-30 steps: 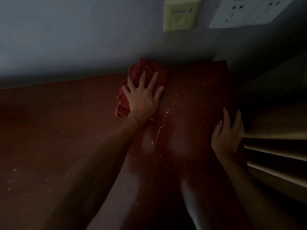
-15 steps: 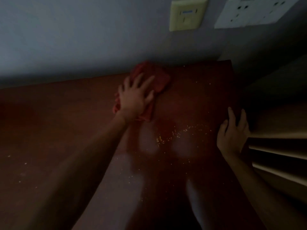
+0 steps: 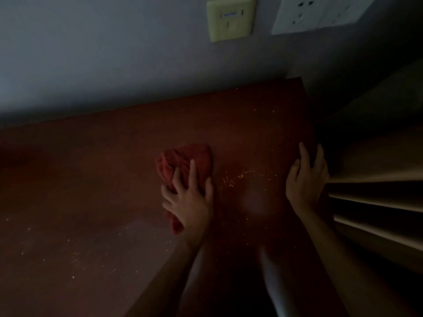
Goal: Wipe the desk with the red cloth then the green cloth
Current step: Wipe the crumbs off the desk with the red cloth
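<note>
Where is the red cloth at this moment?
In the head view the red cloth lies bunched near the middle of the desk, pressed under the left hand, with yellow crumbs just to its right.

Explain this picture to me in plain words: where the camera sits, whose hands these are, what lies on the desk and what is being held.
There is no machine here. A person wears a wide-angle camera on the head, so this single view looks forward and down at their own arms in a dim room.

The left hand presses flat on a crumpled red cloth lying on the dark reddish desk; the fingers look fairly straight, pushing rather than gripping. The right hand rests at the desk's right edge with straight fingers and holds nothing.

Between the hands lies a scatter of small yellow crumbs, with fainter specks nearer the lower left. No green cloth shows in this picture.

On the wall behind are a yellowish switch plate and a white socket panel. To the right are pale shelves or slats; the dim light hides what exactly they are.
</note>
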The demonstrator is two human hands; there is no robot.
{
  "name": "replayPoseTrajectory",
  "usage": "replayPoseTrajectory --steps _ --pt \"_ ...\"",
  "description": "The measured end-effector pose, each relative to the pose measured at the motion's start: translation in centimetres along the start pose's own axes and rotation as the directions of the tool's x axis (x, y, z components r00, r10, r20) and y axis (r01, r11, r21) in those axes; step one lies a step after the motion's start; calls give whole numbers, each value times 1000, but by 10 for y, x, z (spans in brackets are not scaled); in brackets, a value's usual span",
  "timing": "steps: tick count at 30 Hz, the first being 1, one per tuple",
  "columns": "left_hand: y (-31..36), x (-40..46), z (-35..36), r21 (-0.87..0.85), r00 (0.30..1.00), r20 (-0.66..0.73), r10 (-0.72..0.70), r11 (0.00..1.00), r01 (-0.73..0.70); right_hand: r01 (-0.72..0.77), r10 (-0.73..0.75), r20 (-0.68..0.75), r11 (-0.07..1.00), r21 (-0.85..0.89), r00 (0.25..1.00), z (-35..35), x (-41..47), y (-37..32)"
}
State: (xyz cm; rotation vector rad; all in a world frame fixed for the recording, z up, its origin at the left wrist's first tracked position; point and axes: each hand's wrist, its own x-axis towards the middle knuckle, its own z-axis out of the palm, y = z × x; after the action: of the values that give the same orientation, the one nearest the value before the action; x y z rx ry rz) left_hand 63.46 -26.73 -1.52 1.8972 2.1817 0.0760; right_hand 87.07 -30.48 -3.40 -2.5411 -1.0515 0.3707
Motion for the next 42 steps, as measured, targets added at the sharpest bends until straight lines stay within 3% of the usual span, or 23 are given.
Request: replayPoseTrajectory --steps 3,7,10,12,13,15,18,21,23,28,33,35,37,39,40,42 --pt "66 -26 16 -39 996 62 64 997 -62 -18 6 48 971 239 999 -13 3 8" --pt "162 -68 40 -100 956 190 223 973 -207 -174 128 120 820 546 984 -44 1 30" --pt "207 -91 47 -103 858 256 444 896 -433 -299 313 90 725 620 946 -53 0 57" --pt "212 -93 51 -60 740 252 624 773 -632 -390 435 100 655 647 895 -53 -1 68" --pt "208 -85 50 -96 702 256 665 740 -666 -401 443 99 668 626 891 -50 -2 70" --pt "182 -66 43 -136 732 231 641 766 -628 -366 375 94 765 530 922 -43 -3 67" --pt "118 -28 26 -110 874 163 457 889 -445 -291 277 92 879 378 956 -35 -1 54" --pt "53 22 5 -38 956 102 275 962 -272 -287 218 239 906 310 946 -33 6 42" --pt "27 62 -8 -9 987 42 158 987 -158 -318 233 311 913 258 921 -31 7 39" --pt "42 150 -22 -35 995 19 -96 995 96 -235 214 163 964 125 963 -22 6 39" --pt "114 153 -8 -19 992 39 -123 992 124 -126 127 -18 991 35 992 -20 8 34" --pt "159 131 6 13 997 70 -32 999 31 -116 118 -53 993 39 992 -19 8 34" --pt "206 94 21 34 980 140 142 988 -149 -134 139 -101 989 59 985 -18 8 33" --pt "249 52 31 -3 874 226 430 897 -441 -163 175 -143 982 89 974 -18 6 34" --pt "267 32 34 -12 732 305 609 771 -637 -184 197 -149 978 95 969 -19 5 35" --pt "289 3 41 11 342 494 799 388 -922 -242 247 -119 969 58 962 -18 4 40"
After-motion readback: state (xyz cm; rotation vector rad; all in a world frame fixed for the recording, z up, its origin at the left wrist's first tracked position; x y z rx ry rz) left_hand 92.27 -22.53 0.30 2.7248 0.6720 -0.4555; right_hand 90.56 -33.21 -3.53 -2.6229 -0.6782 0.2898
